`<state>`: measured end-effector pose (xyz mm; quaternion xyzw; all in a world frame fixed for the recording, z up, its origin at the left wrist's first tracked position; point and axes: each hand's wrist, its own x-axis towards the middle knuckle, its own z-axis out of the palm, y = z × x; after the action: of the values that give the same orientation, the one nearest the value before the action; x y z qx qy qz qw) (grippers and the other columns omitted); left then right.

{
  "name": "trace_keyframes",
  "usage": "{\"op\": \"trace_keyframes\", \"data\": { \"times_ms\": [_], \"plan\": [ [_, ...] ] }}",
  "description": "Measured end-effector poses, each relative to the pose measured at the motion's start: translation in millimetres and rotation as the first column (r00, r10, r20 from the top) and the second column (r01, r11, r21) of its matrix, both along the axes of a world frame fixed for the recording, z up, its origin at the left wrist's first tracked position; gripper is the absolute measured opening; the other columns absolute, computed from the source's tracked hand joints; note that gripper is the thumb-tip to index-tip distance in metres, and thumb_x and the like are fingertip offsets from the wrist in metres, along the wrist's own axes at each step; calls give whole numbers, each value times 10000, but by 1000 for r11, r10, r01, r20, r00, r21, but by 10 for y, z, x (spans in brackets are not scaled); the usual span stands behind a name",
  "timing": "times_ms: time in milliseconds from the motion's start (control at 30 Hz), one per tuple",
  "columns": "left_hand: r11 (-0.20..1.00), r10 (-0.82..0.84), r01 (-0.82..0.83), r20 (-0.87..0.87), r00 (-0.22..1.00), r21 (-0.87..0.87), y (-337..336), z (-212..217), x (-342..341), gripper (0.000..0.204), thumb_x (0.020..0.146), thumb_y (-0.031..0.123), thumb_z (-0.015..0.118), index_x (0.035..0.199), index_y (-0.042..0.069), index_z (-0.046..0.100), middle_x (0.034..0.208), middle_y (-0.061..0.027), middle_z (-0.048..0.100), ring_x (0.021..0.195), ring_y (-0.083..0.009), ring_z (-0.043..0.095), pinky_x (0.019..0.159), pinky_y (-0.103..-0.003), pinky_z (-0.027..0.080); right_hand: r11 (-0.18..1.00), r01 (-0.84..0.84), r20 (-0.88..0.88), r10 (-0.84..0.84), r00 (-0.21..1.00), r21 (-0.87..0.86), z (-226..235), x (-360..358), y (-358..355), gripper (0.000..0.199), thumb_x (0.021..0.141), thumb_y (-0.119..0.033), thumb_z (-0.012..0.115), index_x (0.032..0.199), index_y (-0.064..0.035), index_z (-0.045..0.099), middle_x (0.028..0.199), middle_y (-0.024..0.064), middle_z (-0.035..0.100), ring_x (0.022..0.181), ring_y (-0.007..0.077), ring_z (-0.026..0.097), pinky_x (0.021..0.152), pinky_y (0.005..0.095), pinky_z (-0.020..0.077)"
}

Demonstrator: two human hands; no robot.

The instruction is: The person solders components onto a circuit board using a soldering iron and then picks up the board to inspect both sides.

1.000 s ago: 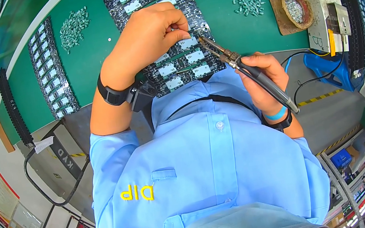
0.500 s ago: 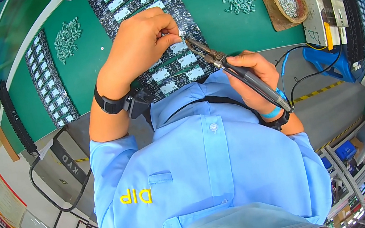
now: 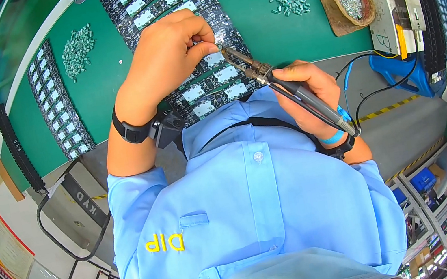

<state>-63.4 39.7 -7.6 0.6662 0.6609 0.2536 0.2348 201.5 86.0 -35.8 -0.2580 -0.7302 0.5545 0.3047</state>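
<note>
- The soldering iron (image 3: pixel 311 103) is gripped in the right hand (image 3: pixel 312 90), right of centre; the fingers are closed around its dark handle, and its long axis is laid diagonally, from the handle's end at lower right to the tip at upper left.
- The left hand (image 3: pixel 165 49) is held over the sheet of circuit boards (image 3: pixel 220 26), above the centre of the frame, with thumb and forefinger brought together in a pinch; whether a small part is held between them cannot be told.
- The iron's tip is placed just right of and slightly below the pinched fingertips; whether the boards are touched by it cannot be made out. The left hand is thus the nearer to the tip, the right being set back along the handle.
- The sheet is stretched from the top of the frame to its centre, its long axis leaned rightward toward the bottom, so that it is met at a slant by the iron from the right.
- Small green parts are heaped at upper left (image 3: pixel 78 51) and upper right, well apart from both hands.
</note>
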Motion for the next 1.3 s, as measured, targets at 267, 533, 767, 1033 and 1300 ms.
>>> {"op": "trace_keyframes", "data": {
  "times_ms": [267, 533, 767, 1033, 1300],
  "plan": [
    [1000, 3, -3, -9, 1000, -14, 1, -2, -4, 152, 749, 44, 788, 846, 46, 671, 765, -36, 578, 631, -134, 572, 570, -255, 470, 999, 51, -31, -50, 998, 11, 10, -55, 17, 307, 748, 79, 729, 1042, -3, 688, 874, 91, 683, 681, 117, 591, 613, 242, 464],
    [1000, 10, -10, 6, 1000, -15, -2, 4, -2, 154, 747, 45, 791, 850, 47, 677, 765, -33, 584, 625, -123, 560, 568, -251, 468, 999, 42, -46, -40, 998, 31, 17, -63, 49, 314, 739, 82, 726, 1037, -10, 693, 871, 82, 681, 675, 114, 583, 590, 238, 446],
    [1000, 6, -6, 36, 999, -5, 10, -2, 2, 146, 750, 45, 793, 842, 47, 679, 761, -28, 582, 620, -111, 542, 562, -245, 460, 999, 38, -42, -36, 998, 38, 39, -48, 61, 315, 731, 83, 723, 1029, -15, 698, 860, 81, 676, 674, 113, 587, 586, 236, 446],
    [1000, 17, -16, 30, 999, -19, 5, 6, 3, 138, 757, 39, 789, 842, 45, 680, 764, -25, 578, 613, -108, 538, 557, -239, 458, 999, -15, 11, 15, 1000, 32, 84, -53, 89, 287, 791, 99, 712, 1064, 27, 656, 861, 83, 675, 757, 95, 617, 684, 225, 473],
    [1000, 18, -17, 40, 999, -23, 3, 1, 3, 136, 758, 35, 787, 840, 44, 680, 764, -20, 578, 615, -100, 537, 556, -237, 456, 998, -9, 13, 8, 1000, 58, 114, -41, 81, 269, 788, 88, 724, 1039, 22, 655, 829, 70, 662, 724, 87, 599, 657, 224, 461]
  ]
}}
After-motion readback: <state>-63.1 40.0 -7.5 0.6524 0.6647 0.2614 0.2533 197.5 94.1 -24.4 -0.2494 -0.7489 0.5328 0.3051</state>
